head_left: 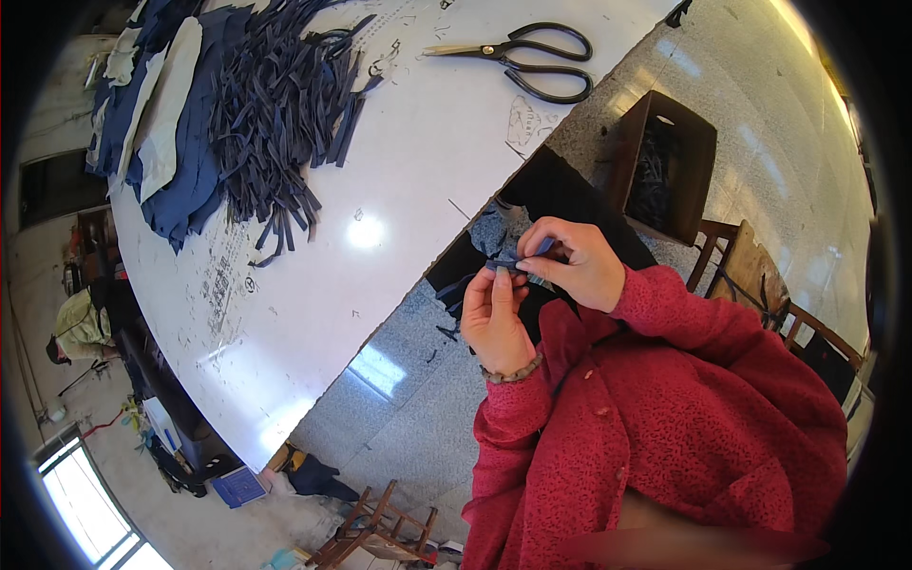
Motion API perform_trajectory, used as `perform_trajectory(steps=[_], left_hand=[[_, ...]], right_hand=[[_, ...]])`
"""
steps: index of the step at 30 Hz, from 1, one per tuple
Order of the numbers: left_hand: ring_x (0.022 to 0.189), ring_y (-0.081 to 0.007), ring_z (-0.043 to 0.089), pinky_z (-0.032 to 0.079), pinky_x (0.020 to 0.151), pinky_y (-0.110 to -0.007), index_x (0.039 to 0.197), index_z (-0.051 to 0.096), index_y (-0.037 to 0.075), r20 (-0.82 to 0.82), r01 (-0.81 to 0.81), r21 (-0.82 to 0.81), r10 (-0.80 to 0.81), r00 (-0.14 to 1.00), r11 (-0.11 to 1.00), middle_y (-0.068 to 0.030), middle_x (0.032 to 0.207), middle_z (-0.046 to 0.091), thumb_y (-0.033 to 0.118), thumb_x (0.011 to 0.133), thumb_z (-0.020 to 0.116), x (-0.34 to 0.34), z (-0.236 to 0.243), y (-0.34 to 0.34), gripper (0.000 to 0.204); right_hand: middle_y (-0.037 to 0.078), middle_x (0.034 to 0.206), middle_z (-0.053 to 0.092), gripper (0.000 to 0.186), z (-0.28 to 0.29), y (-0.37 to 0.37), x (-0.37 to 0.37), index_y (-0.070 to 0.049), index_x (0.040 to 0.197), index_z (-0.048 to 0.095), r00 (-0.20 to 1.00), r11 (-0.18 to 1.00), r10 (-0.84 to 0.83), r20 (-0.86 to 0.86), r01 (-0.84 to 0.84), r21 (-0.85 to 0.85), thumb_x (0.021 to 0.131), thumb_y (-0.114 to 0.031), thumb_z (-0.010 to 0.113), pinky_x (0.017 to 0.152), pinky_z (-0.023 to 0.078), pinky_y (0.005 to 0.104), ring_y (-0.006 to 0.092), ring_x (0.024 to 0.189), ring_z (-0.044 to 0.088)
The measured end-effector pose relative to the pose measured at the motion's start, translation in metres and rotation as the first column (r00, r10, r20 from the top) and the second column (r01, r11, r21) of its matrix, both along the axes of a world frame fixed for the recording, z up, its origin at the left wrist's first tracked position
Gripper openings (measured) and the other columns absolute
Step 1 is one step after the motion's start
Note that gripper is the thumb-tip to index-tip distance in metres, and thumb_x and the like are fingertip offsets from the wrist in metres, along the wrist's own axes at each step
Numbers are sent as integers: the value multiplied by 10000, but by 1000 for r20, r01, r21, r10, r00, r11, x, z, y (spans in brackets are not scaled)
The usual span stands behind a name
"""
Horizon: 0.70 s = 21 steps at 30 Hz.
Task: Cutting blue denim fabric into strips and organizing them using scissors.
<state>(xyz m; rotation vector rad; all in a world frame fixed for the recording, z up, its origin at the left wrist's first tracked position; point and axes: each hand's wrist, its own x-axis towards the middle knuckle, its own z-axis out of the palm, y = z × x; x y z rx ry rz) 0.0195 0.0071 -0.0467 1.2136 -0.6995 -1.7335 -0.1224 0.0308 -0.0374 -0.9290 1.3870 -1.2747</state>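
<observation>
Just off the table's edge, over my lap, both my hands are closed on a narrow blue fabric strip (504, 267). My left hand (498, 321) pinches it from below between thumb and fingers. From the right, my right hand (581, 266) grips it with thumb and forefinger, and a bit of blue cloth stands up between those fingers. Speckled blue cloth (488, 234) lies behind my fingertips on dark fabric across my lap. The exact fold of the strip is hidden by my fingers.
The white table (380, 218) carries a heap of dark blue strips (275, 114), blue cloth pieces (198, 190), a pale piece (172, 119) and black-handled scissors (508, 54). A brown box (691, 180) with dark scraps and a wooden chair (746, 271) stand right. A person (81, 323) bends far left.
</observation>
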Motion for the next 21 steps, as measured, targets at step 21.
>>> perform_trajectory(steps=[21], left_hand=[[819, -112, 616, 505, 732, -242, 1074, 603, -34, 274, 145, -280, -66, 959, 949, -69, 937, 655, 36, 928, 572, -4, 6, 5, 165]], right_hand=[[31, 845, 587, 131, 15, -1, -2, -3, 918, 535, 997, 992, 48, -68, -39, 119, 850, 0, 646, 653, 485, 221, 52, 741, 549]])
